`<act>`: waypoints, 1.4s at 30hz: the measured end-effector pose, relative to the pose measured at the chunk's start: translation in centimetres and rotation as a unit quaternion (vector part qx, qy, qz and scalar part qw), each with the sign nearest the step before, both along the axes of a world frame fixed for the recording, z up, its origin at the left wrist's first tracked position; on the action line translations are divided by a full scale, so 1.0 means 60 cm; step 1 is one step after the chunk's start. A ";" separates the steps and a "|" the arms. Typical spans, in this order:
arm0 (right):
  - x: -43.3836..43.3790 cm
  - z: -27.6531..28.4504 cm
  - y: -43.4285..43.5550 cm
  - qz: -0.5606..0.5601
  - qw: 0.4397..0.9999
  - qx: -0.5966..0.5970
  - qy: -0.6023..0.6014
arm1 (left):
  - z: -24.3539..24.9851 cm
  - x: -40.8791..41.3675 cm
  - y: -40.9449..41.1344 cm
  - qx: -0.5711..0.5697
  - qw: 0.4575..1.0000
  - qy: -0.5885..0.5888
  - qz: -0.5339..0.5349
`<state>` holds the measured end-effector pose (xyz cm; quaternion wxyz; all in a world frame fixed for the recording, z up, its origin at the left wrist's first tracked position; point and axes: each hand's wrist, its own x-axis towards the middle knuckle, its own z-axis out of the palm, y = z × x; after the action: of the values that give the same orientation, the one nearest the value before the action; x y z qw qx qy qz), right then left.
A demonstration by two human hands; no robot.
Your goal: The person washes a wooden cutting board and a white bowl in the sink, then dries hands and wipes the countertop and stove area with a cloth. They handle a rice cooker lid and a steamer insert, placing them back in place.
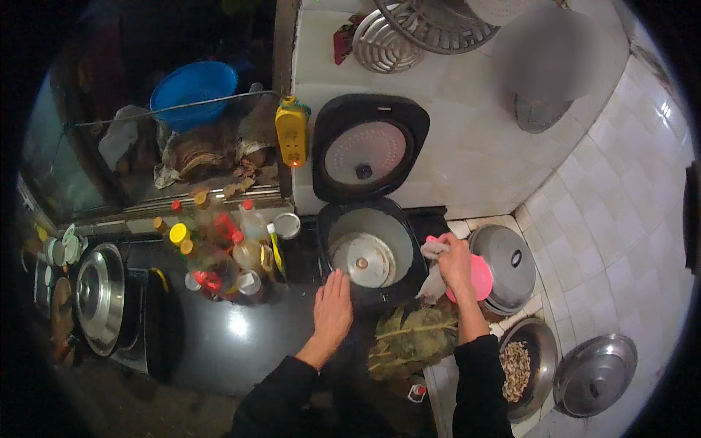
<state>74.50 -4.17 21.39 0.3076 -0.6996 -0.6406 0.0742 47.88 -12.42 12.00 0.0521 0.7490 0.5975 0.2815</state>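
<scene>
A black rice cooker stands on the dark counter with its lid raised against the tiled wall. Its inside is bare metal, with a round heating plate at the bottom and no inner pot. My left hand lies flat at the cooker's front left rim, fingers stretched and holding nothing. To the right of the cooker, my right hand grips a pale cloth. Partly hidden behind that wrist is a pink plastic container.
Several capped bottles crowd the counter at left, near a yellow power strip. Farther left is a lidded metal pot. At right are a grey lidded pot, a metal bowl of chopped food and a loose lid. A large leaf lies in front.
</scene>
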 end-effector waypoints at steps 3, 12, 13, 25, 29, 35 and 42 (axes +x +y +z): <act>-0.043 0.027 0.092 0.028 0.996 0.080 -0.040 | 0.013 -0.015 -0.002 -0.008 1.000 -0.005 -0.001; -0.105 -0.067 0.250 0.239 0.940 0.046 -0.239 | 0.012 0.003 0.000 -0.028 0.999 -0.013 0.016; -0.088 -0.047 0.247 0.241 0.933 0.008 -0.268 | 0.013 0.007 0.002 -0.028 0.999 -0.011 0.017; -0.003 -0.037 0.059 0.155 0.933 -0.207 -0.251 | 0.002 0.020 0.007 0.014 0.998 -0.058 0.018; -0.023 -0.046 -0.037 0.170 0.936 -0.204 -0.230 | -0.008 0.018 0.005 0.018 0.998 -0.054 0.022; -0.063 -0.047 -0.083 0.200 0.950 -0.239 0.010 | 0.006 -0.002 0.002 0.023 0.994 -0.110 0.012; -0.217 -0.064 -0.212 0.208 0.876 -0.318 0.298 | 0.074 -0.114 -0.149 -0.191 0.904 -0.382 0.037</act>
<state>61.47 -16.90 17.57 0.2224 -0.5553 -0.5911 0.5410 41.03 -21.35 16.44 0.4080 0.5372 0.6015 0.4278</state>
